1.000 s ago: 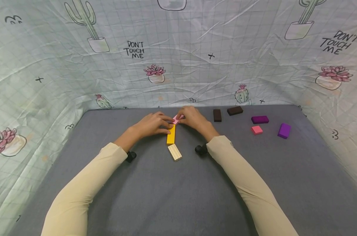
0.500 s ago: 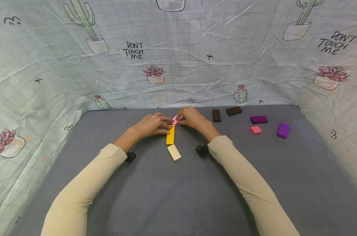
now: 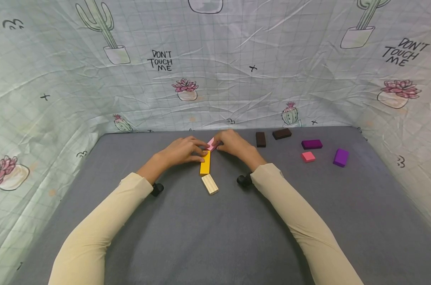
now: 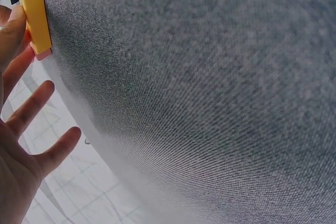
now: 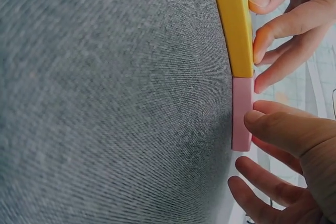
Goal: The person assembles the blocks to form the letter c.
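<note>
Your right hand (image 3: 235, 143) pinches the pink block (image 5: 241, 114) near the far edge of the grey surface (image 3: 201, 237), with the thumb on its side and two outer fingers held apart from it. The pink block lies flat, its near end meeting the far end of the yellow block (image 3: 205, 163), and from the head view it slants away to the right of the yellow block's line. Your left hand (image 3: 183, 151) presses on the yellow block from its left, thumb and fingertips along the top toward the far end, while its outer fingers are spread away from it. Just beyond the yellow block's near end, the cream block (image 3: 210, 185) lies at an angle; you cannot tell whether the two touch. Off to your right, well apart from your hands, lie the lengthwise dark brown block (image 3: 260, 139) and the crosswise dark brown block (image 3: 281, 133), both close to the far edge. Farther right are the plum block (image 3: 312, 144), the small coral block (image 3: 308, 156) just nearer to you, and the violet block (image 3: 341, 157). Behind the surface hangs a creased pale cloth (image 3: 215, 47) printed with cacti and lettering.
</note>
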The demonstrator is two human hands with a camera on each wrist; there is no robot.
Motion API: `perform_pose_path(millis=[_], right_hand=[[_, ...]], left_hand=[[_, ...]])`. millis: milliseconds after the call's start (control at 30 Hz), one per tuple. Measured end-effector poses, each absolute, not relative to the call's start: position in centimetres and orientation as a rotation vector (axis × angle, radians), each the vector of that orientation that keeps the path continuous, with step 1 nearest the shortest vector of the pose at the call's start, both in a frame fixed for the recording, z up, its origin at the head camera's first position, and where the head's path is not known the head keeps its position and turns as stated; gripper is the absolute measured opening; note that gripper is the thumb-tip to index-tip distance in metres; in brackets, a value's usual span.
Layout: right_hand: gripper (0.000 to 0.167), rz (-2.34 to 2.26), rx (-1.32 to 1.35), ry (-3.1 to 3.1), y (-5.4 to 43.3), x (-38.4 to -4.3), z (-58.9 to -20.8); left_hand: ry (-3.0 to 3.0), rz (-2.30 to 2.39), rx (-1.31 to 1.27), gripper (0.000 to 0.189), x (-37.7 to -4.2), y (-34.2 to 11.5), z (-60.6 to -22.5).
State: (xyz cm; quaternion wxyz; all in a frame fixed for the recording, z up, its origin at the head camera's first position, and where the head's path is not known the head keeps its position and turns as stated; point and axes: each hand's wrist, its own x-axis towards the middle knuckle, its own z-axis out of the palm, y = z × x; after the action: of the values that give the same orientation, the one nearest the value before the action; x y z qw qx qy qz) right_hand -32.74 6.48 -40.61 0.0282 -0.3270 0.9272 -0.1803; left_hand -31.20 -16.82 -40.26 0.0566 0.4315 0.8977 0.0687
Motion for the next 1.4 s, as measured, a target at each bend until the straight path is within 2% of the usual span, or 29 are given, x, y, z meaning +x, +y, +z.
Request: perform_pose_path(millis=[633, 867, 1400], right_hand=[[0.010, -0.596, -1.002, 2.964, 6.1, -32.7, -41.4], [0.018, -0.600, -1.044, 2.901, 7.2, -32.8, -40.8], [0.027, -0.575, -0.915, 2.951, 12.4, -32.2, -38.4]], left_hand=[[2.700, 0.249, 1.311, 0.033, -31.2, -16.8, -40.2], [2.667, 0.283, 1.341, 0.034, -31.4, -16.8, -40.4], [2.556, 0.447, 1.351, 0.036, -31.9, -17.0, -40.5]])
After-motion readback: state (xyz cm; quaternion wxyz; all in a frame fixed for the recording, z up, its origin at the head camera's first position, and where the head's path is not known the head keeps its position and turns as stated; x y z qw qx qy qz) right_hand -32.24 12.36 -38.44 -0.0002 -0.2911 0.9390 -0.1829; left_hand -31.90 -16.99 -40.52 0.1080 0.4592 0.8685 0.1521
